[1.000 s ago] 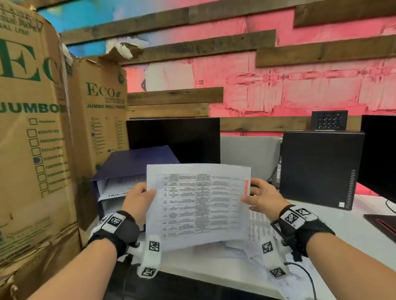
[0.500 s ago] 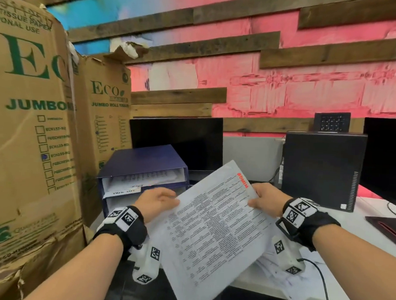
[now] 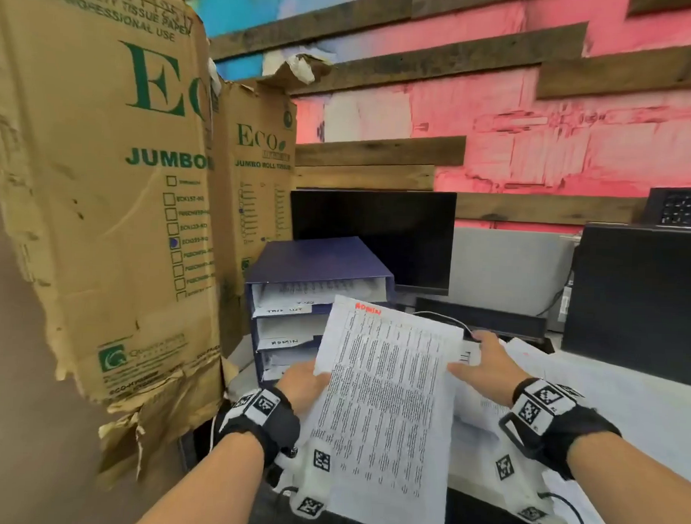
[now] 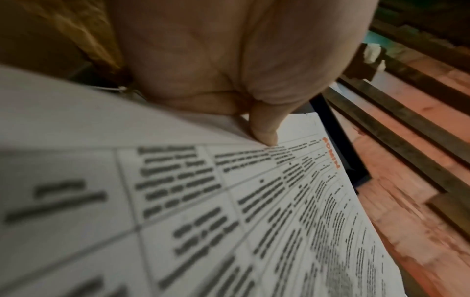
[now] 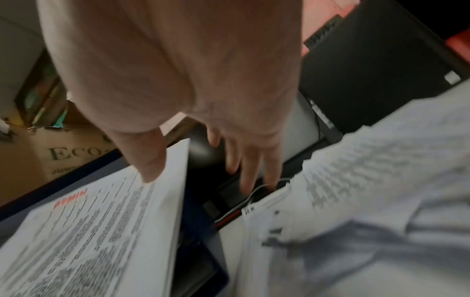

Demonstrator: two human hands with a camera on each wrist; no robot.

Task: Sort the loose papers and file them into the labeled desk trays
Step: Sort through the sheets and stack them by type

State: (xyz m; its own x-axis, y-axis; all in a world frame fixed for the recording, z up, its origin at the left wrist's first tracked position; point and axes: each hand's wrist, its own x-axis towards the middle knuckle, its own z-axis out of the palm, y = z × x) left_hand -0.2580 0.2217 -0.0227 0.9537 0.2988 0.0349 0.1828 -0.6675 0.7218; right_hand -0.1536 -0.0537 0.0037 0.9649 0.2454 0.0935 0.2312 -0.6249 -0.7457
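A printed sheet (image 3: 385, 402) headed "ADMIN" in red hangs upright-tilted in front of me, its top edge near the blue stacked desk trays (image 3: 320, 268). My left hand (image 3: 315, 379) pinches its left edge; the left wrist view shows the thumb (image 4: 264, 132) pressing on the sheet (image 4: 279, 221). My right hand (image 3: 466, 354) is at the right edge with fingers spread. In the right wrist view only its thumb (image 5: 150, 166) lies on the sheet (image 5: 101, 231), the other fingers straight past the edge. Handwritten labels mark the trays, one reading "ADMIN" (image 3: 287, 341).
Loose papers (image 3: 537, 361) lie heaped on the white desk (image 3: 646, 413) under my right arm. Tall cardboard boxes (image 3: 102, 172) crowd the left beside the trays. A dark monitor (image 3: 372, 239) and a black computer case (image 3: 643, 298) stand behind, with a white cable (image 3: 444, 315).
The sheet has turned from landscape to portrait, its red heading now pointing toward the trays. My right hand went from gripping the edge to a spread hand with the thumb resting on it.
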